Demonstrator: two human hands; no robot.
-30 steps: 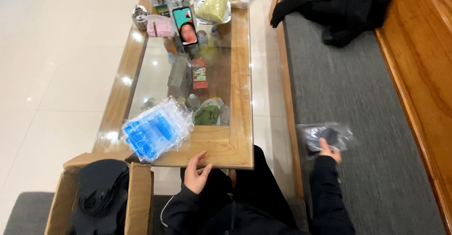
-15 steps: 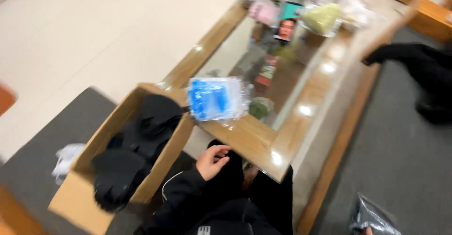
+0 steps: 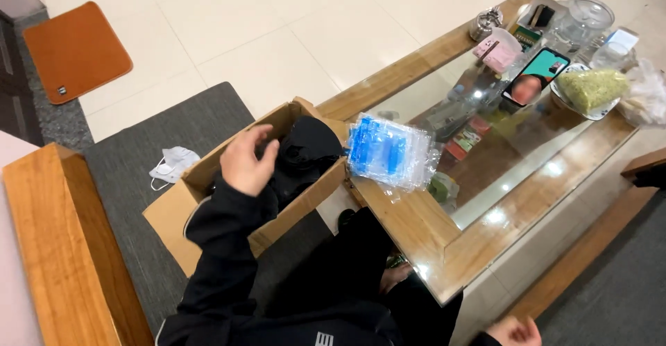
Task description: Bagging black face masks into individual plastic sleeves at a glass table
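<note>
At centre left of the frame my left hand (image 3: 248, 159) hangs over the open cardboard box (image 3: 182, 211), fingers loosely curled and slightly spread, pinching nothing that I can see; its fingertips are just above the dark clothing (image 3: 305, 153) packed inside. How much cloth the box holds I cannot tell, since my sleeve and the box wall cover the lower part. At the bottom right edge my right hand (image 3: 515, 332) is cut off by the frame; only knuckles and part of the fingers show, so I cannot tell its grip or whether it holds anything. Just right of the box, a stack of clear bags with blue print (image 3: 388, 153) lies on the wooden rim of the glass-topped table (image 3: 409, 225), one corner overhanging toward the box. A white face mask (image 3: 173, 163) lies on the grey cushion left of the box. In the upper right a phone (image 3: 534, 77) stands propped among jars and bags that are too crowded to sort out.
</note>
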